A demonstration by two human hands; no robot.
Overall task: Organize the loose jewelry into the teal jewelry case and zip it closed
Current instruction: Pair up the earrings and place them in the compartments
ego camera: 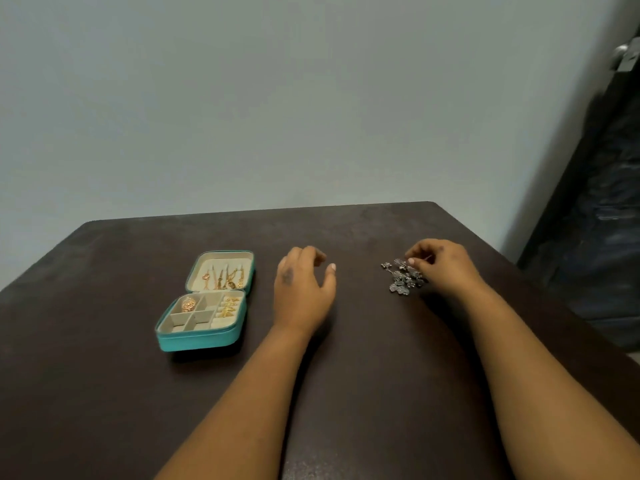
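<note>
The teal jewelry case [199, 340] lies open at the left of the dark table. Gold chains hang in its lid, and its beige compartments hold a gold piece and several gold rings. My left hand [303, 289] hovers just right of the case, fingers loosely curled, holding nothing. A pile of silver flower-shaped jewelry [403, 277] lies to the right. My right hand [441, 268] is at the pile's right edge, and its thumb and fingers pinch a piece of it.
The dark brown table [346, 375] stands against a pale wall, its far edge behind the case and hands. Dark furniture or bags [602, 237] stand beyond the table's right edge.
</note>
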